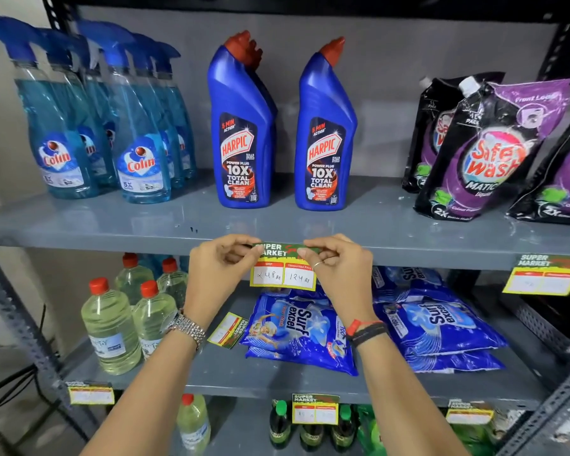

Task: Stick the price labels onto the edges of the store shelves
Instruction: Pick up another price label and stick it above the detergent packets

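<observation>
A yellow and green price label (283, 271) with two handwritten prices lies against the front edge of the grey upper shelf (112, 240), below two blue Harpic bottles (242, 133). My left hand (219, 269) pinches its top left corner and my right hand (338, 269) pinches its top right corner. The label's green top strip is partly hidden by my fingers. Another label (543, 274) is stuck on the same edge at the right. A loose label (228, 330) lies on the middle shelf beside the blue Surf Excel packs (297, 330).
Colin spray bottles (96, 126) stand upper left, purple Safewash pouches (487, 149) upper right. Clear bottles with red caps (112, 324) stand on the middle shelf. Three labels (315, 409) hang on the middle shelf's edge. Green bottles stand below. Black metal uprights frame both sides.
</observation>
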